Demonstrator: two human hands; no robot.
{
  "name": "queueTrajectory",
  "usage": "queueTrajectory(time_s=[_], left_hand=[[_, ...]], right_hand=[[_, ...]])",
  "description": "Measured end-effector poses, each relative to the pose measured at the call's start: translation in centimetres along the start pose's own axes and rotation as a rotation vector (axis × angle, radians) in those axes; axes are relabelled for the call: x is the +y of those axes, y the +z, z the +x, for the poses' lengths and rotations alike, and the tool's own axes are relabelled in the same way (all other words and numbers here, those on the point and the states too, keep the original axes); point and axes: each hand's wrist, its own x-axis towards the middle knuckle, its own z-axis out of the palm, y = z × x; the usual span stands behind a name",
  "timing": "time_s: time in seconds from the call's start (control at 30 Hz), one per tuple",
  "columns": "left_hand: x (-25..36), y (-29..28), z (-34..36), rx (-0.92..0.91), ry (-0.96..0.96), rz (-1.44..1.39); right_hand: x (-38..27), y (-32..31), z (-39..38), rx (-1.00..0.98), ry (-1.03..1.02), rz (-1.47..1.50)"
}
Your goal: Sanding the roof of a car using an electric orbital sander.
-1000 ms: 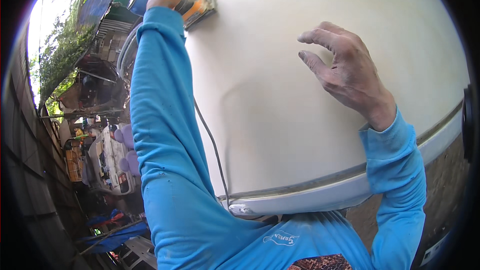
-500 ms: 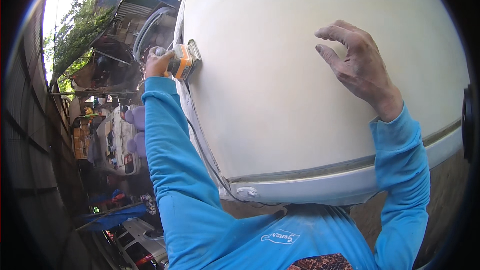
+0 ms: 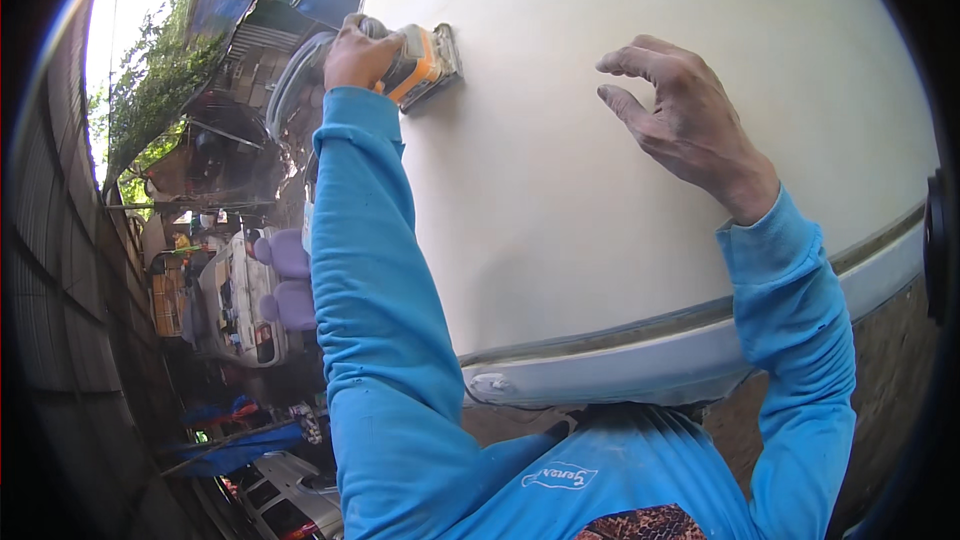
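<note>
"Please, where is the sander (image 3: 432, 62)?"

"It is at the upper left edge of the white panel (image 3: 580, 210), with its flat base against the surface. The left hand (image 3: 357, 55) is grasping its body."

"And the right hand (image 3: 690, 120)?"

"This one is released, the fingers half bent, over the panel. Whether it touches the surface, I cannot tell."

"Do you see also some containers?"

"Yes, blue drums (image 3: 325, 0) are near the top, beyond the sander. Their inside is hidden from me. On the left side there is an orange, crate-like box (image 3: 167, 305), but it is too small for telling its content."
</note>
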Motion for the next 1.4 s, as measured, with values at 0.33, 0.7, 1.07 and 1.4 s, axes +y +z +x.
queueTrajectory(time_s=[0.33,0.7,1.07,1.4], left_hand=[[14.4,1.6,1.1,0.003,0.223,0.132],[16.5,4.5,7.4,0.147,0.443,0.129],[9.7,2.3,5.9,0.006,0.117,0.089],[0.9,0.3,1.5,-0.035,-0.066,-0.013]], right_hand=[[0.2,-0.1,-0.1,0.017,-0.018,-0.028],[0.6,-0.4,-0.2,0.046,-0.027,-0.041],[0.3,-0.3,-0.2,0.013,-0.020,-0.031],[0.2,0.0,-0.2,0.015,-0.014,-0.027]])
